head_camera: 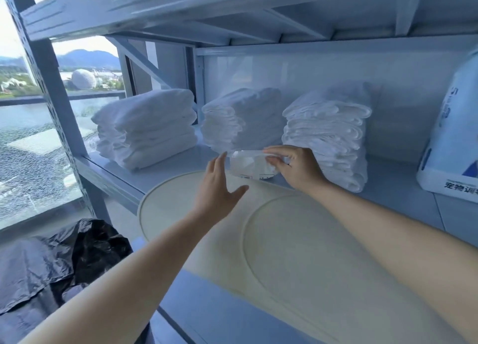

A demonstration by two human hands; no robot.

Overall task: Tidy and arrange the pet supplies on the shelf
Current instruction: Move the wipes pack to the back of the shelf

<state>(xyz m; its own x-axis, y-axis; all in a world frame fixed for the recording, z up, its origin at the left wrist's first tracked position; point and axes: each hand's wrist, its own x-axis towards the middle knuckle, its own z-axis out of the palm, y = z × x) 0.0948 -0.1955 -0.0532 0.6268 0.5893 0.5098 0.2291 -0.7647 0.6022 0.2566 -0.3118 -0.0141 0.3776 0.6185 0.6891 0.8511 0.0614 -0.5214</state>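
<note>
A small clear plastic packet (247, 166) with white contents and a printed label is held just above the pale blue shelf (165, 168). My right hand (294, 169) pinches its right end between thumb and fingers. My left hand (218, 188) is open with fingers spread, its fingertips near the packet's left edge; I cannot tell if they touch. Behind stand three stacks of white folded pads: a left stack (146, 128), a middle stack (240, 118) and a right stack (328, 134).
A large cream oval mat (297, 240) lies on the shelf under my arms. A big white bag with blue print (452, 142) stands at the right. A black plastic bag (62, 255) lies on the floor at lower left. A window is on the left.
</note>
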